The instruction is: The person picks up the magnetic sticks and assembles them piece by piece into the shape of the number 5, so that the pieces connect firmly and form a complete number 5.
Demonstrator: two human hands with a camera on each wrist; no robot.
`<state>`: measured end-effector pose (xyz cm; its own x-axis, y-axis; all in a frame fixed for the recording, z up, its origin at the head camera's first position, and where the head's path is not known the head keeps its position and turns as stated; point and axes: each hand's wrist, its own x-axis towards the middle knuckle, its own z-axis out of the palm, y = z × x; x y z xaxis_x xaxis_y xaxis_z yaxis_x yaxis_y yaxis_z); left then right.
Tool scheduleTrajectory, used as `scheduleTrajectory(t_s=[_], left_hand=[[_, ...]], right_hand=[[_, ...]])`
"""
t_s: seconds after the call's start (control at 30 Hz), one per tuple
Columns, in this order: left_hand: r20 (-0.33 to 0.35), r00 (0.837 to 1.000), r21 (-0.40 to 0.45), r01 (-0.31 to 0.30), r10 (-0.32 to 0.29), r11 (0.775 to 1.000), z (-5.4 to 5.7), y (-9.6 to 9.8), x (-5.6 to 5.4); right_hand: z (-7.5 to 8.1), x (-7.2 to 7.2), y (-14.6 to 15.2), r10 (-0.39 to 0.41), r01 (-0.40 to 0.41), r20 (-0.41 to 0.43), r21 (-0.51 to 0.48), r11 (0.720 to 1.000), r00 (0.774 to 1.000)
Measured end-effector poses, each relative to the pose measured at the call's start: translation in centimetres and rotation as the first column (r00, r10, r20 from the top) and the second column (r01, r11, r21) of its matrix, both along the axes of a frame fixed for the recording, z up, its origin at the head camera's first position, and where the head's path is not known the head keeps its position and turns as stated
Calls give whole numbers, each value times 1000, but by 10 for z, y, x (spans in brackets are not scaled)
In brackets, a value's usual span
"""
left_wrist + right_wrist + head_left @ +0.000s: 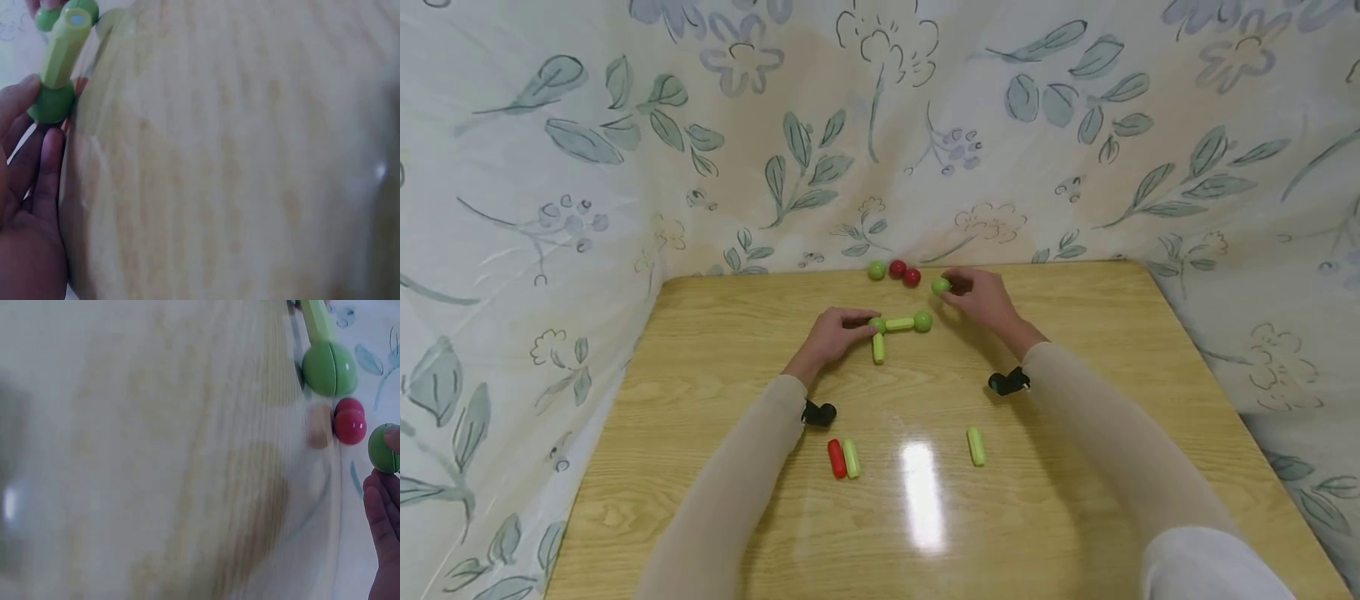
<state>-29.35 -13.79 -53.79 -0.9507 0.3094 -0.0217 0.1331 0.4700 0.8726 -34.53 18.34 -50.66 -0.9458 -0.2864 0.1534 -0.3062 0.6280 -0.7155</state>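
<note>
Near the back of the table, my left hand grips a green ball between thumb and fingers. Two yellow-green sticks join this ball at an angle: one stick runs right to a second green ball, the other stick points toward the front. The left wrist view shows the thumb and fingers around the corner ball. My right hand pinches a separate loose green ball, behind and right of the joined pieces; in the right wrist view this ball shows a seam line.
At the back edge sit another green ball and two red balls. Toward the front left, a red stick lies beside a yellow-green stick. Another yellow-green stick lies front right. A flower-patterned cloth hangs behind the table.
</note>
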Motion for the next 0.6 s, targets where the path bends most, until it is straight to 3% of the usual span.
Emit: scheduleTrajectory(t_s=[0.27, 0.6], left_hand=[[-27, 999, -12, -21, 21, 1000, 0, 5, 2], [-15, 1000, -14, -20, 20, 1000, 2, 3, 5]], right_hand=[[3, 25, -3, 52, -55, -58, -62, 997, 997], [7, 46, -8, 86, -89, -70, -33, 996, 994]])
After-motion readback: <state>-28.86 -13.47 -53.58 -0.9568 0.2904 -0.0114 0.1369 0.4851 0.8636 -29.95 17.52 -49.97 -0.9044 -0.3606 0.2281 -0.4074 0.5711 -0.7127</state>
